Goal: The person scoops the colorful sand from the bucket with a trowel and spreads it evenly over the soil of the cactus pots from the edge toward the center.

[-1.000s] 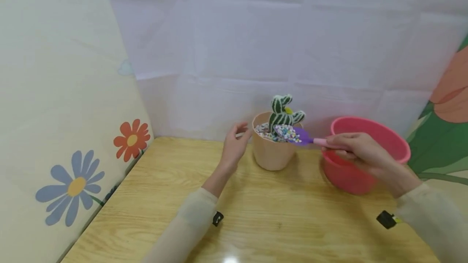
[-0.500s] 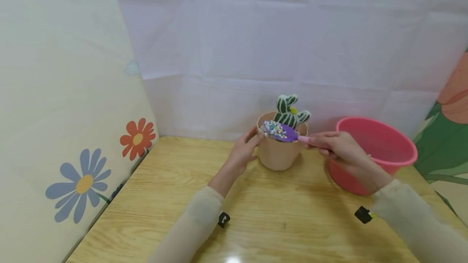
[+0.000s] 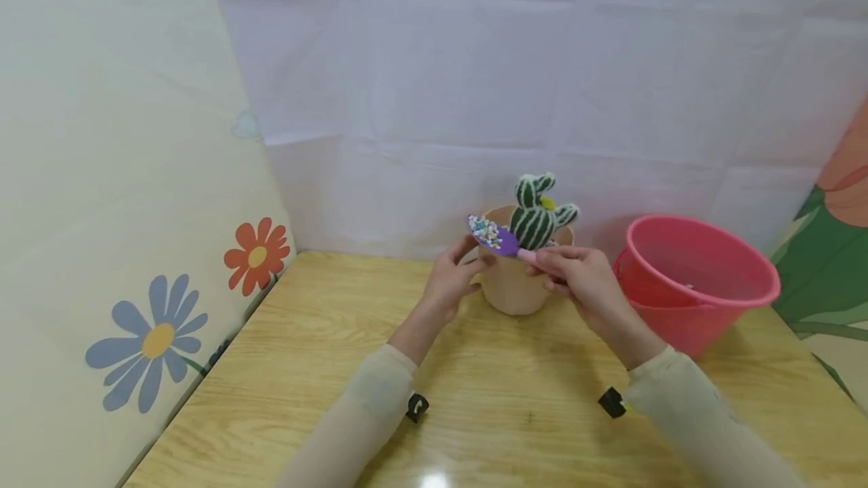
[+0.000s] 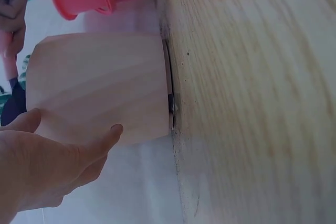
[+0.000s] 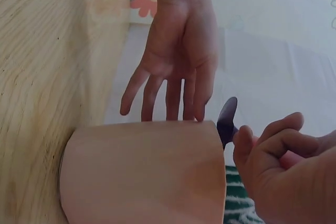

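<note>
My right hand (image 3: 591, 285) grips the pink handle of a small trowel (image 3: 505, 244). Colourful granules (image 3: 484, 230) lie heaped on its purple blade, which is over the left rim of a beige flowerpot (image 3: 513, 291). A green-and-white fuzzy toy cactus (image 3: 532, 226) stands upright in the pot. Beside the pot's left wall is my left hand (image 3: 447, 286), its fingers extended; in the right wrist view their tips reach the pot's side. The left wrist view shows the thumb near the rim. What fills the pot is mostly hidden behind trowel and hands.
A pink bucket (image 3: 685, 322) stands on the wooden table (image 3: 325, 367) to the right of the pot. A creased white sheet (image 3: 420, 81) hangs close behind both. Flower-printed panels (image 3: 163, 172) border the table at left and right.
My right hand has carried the loaded trowel leftward, from the pot's right side across to its left rim. My left hand has come closer to the pot's wall.
</note>
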A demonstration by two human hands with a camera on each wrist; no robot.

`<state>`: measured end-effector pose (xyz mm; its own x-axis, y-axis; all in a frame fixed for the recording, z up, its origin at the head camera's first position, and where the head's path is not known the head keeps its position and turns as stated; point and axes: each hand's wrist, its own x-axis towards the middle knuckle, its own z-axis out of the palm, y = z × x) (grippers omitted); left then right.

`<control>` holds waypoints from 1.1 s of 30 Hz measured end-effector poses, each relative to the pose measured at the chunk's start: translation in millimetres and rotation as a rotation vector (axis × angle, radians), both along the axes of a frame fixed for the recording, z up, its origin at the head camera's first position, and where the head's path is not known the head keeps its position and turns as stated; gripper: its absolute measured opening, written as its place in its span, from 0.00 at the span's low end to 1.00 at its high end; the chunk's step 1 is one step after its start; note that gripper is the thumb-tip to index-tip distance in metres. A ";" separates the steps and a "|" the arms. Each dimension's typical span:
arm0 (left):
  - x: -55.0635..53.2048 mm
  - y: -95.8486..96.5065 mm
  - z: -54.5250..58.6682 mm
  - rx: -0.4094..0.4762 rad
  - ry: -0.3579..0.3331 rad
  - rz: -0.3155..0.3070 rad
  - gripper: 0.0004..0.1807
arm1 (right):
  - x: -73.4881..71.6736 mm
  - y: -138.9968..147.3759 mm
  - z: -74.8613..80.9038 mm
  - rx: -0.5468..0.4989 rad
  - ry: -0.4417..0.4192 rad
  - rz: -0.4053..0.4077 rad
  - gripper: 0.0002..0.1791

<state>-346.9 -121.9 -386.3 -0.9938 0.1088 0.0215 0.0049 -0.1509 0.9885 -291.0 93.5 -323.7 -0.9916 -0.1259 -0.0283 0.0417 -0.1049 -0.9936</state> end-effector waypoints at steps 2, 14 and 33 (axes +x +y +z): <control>-0.6 1.0 -0.2 0.008 0.001 -0.004 0.38 | -0.4 -6.5 -1.6 -0.019 0.006 -0.026 0.19; -0.1 1.6 -1.0 0.040 0.002 0.004 0.39 | -4.2 -39.1 -14.9 -0.173 0.058 -0.144 0.19; -1.1 -0.1 -3.0 0.068 -0.013 -0.014 0.38 | -19.8 -43.1 -6.0 -0.348 -0.059 -0.151 0.18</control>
